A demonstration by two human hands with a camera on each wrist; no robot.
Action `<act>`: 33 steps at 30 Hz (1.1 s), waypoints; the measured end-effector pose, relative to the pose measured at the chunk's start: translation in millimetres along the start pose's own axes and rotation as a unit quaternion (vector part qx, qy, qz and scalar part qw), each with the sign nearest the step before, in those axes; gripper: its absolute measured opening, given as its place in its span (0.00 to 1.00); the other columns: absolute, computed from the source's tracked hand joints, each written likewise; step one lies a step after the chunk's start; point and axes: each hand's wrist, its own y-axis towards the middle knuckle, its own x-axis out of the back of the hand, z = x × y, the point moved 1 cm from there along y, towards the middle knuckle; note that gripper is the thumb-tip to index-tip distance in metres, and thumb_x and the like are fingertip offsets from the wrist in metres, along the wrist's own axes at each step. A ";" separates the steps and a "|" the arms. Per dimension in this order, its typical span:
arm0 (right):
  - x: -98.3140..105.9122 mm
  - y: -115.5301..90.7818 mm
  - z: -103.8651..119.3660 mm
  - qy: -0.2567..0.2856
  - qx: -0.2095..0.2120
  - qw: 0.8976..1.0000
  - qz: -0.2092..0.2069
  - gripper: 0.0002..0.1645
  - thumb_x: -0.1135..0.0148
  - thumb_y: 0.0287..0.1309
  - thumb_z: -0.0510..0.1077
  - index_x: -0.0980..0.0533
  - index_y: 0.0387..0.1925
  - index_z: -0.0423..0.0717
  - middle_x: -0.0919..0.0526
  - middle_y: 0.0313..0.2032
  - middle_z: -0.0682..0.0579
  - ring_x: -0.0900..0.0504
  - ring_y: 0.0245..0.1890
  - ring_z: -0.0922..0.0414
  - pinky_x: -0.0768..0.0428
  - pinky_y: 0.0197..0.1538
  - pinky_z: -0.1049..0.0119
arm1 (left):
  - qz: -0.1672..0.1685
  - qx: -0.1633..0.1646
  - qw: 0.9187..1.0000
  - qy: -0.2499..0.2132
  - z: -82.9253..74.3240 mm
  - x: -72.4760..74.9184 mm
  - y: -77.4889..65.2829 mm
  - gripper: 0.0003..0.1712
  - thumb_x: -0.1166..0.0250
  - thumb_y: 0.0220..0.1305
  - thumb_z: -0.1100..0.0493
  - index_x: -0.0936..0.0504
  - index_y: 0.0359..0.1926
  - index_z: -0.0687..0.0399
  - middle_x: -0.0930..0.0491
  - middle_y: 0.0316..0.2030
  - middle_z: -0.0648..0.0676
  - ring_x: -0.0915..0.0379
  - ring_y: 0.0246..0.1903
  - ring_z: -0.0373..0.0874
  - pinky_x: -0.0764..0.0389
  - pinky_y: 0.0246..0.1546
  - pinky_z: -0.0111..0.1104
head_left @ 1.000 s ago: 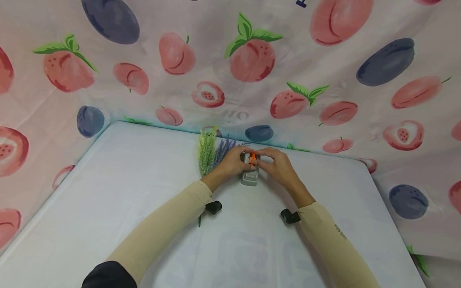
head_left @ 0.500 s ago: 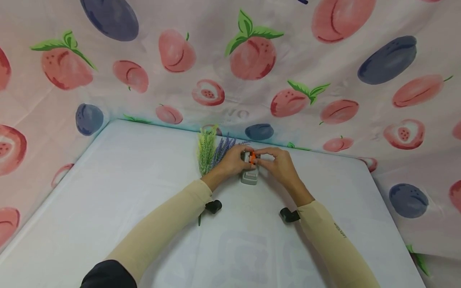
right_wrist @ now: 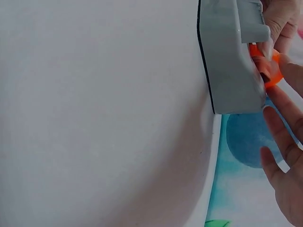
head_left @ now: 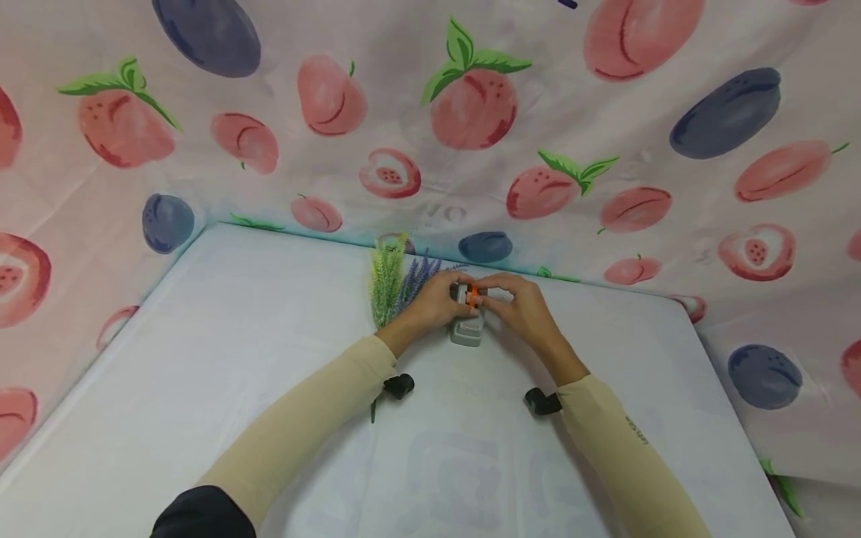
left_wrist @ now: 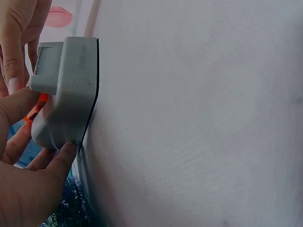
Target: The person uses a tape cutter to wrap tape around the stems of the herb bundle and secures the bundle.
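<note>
A grey desktop tape dispenser point(head_left: 466, 332) stands on the white table, with an orange tape core point(head_left: 472, 296) at its far end. My left hand point(head_left: 430, 302) pinches the core from the left with thumb and index finger. Its lower fingers point(left_wrist: 66, 153) touch the dispenser's end in the left wrist view. From the right, my right hand point(head_left: 523, 310) pinches the same core point(right_wrist: 272, 71) between thumb and forefinger, its other fingers extended beside the dispenser. The fingers partly hide the core, and its seat in the dispenser is mostly out of sight.
Artificial yellow-green flower sprigs point(head_left: 386, 288) and purple lavender sprigs point(head_left: 417, 276) lie left of the dispenser, partly under the left forearm. A fruit-printed curtain point(head_left: 471, 179) rises behind the table point(head_left: 269, 314). Black wrist cameras point(head_left: 541, 403) sit by both cuffs.
Both hands stay at the orange core with barely any movement. The dispenser and the flowers keep their places; the head view has shifted very slightly.
</note>
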 end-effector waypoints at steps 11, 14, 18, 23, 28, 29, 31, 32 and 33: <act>-2.0 -2.2 -3.5 0.013 0.006 1.000 -0.025 0.15 0.25 0.58 0.41 0.13 0.48 0.48 0.12 0.49 0.51 0.17 0.55 0.52 0.23 0.62 0.46 | 0.000 -0.016 1.000 0.007 3.4 -1.9 1.7 0.29 0.23 0.59 0.60 0.19 0.62 0.53 0.24 0.62 0.54 0.28 0.60 0.50 0.26 0.62 0.47; -2.2 -2.3 -3.2 0.015 0.003 0.999 -0.031 0.14 0.25 0.57 0.42 0.12 0.47 0.48 0.12 0.48 0.52 0.17 0.54 0.52 0.23 0.62 0.46 | 0.000 -0.017 1.000 0.005 2.9 -2.0 1.7 0.29 0.23 0.59 0.60 0.19 0.62 0.52 0.24 0.62 0.55 0.28 0.60 0.50 0.27 0.62 0.47; -2.4 -1.1 -2.1 0.020 -0.003 0.999 -0.031 0.14 0.24 0.56 0.43 0.12 0.46 0.49 0.12 0.48 0.52 0.17 0.54 0.53 0.23 0.61 0.46 | 0.000 -0.019 1.000 0.007 1.7 -0.6 0.4 0.28 0.24 0.60 0.60 0.18 0.62 0.52 0.24 0.62 0.55 0.29 0.61 0.51 0.27 0.63 0.47; -2.6 0.1 1.0 0.025 -0.003 0.999 -0.033 0.13 0.24 0.56 0.42 0.12 0.45 0.48 0.12 0.48 0.51 0.17 0.53 0.52 0.22 0.59 0.45 | -0.001 -0.016 1.000 0.012 2.0 0.3 -0.2 0.28 0.24 0.60 0.59 0.18 0.62 0.52 0.24 0.62 0.54 0.29 0.62 0.51 0.28 0.64 0.47; -2.6 0.2 1.7 0.026 0.000 0.999 -0.036 0.13 0.24 0.55 0.41 0.11 0.44 0.47 0.11 0.47 0.51 0.16 0.52 0.51 0.22 0.59 0.45 | -0.003 -0.013 1.000 0.013 3.2 -0.4 1.5 0.28 0.24 0.60 0.59 0.18 0.62 0.51 0.25 0.62 0.54 0.29 0.62 0.51 0.28 0.63 0.47; -2.5 0.0 1.8 0.027 -0.001 0.999 -0.036 0.13 0.24 0.55 0.41 0.11 0.43 0.47 0.11 0.46 0.51 0.16 0.52 0.51 0.22 0.59 0.45 | -0.003 -0.012 1.000 0.013 3.6 -0.6 1.9 0.28 0.24 0.59 0.59 0.18 0.62 0.51 0.25 0.62 0.55 0.29 0.62 0.51 0.28 0.64 0.47; -2.8 -0.2 1.5 0.031 -0.002 0.999 -0.037 0.12 0.24 0.55 0.41 0.11 0.43 0.47 0.11 0.46 0.51 0.16 0.52 0.52 0.22 0.59 0.44 | -0.003 -0.011 1.000 0.010 4.1 -0.9 2.2 0.29 0.23 0.59 0.59 0.18 0.62 0.51 0.25 0.62 0.55 0.30 0.62 0.51 0.28 0.64 0.47; -3.0 -0.4 1.5 0.032 -0.004 0.999 -0.039 0.12 0.23 0.55 0.41 0.11 0.43 0.48 0.11 0.46 0.52 0.16 0.52 0.52 0.22 0.59 0.44 | -0.003 -0.011 1.000 0.008 4.1 -1.1 2.2 0.29 0.23 0.59 0.59 0.18 0.62 0.51 0.25 0.62 0.55 0.30 0.62 0.52 0.28 0.64 0.47; -3.2 -0.5 1.5 0.034 -0.004 0.999 -0.040 0.12 0.23 0.54 0.41 0.11 0.43 0.48 0.11 0.45 0.52 0.16 0.51 0.52 0.22 0.59 0.44 | -0.003 -0.011 1.000 0.007 4.1 -1.1 2.1 0.29 0.23 0.59 0.60 0.18 0.61 0.51 0.25 0.62 0.55 0.30 0.62 0.52 0.28 0.64 0.47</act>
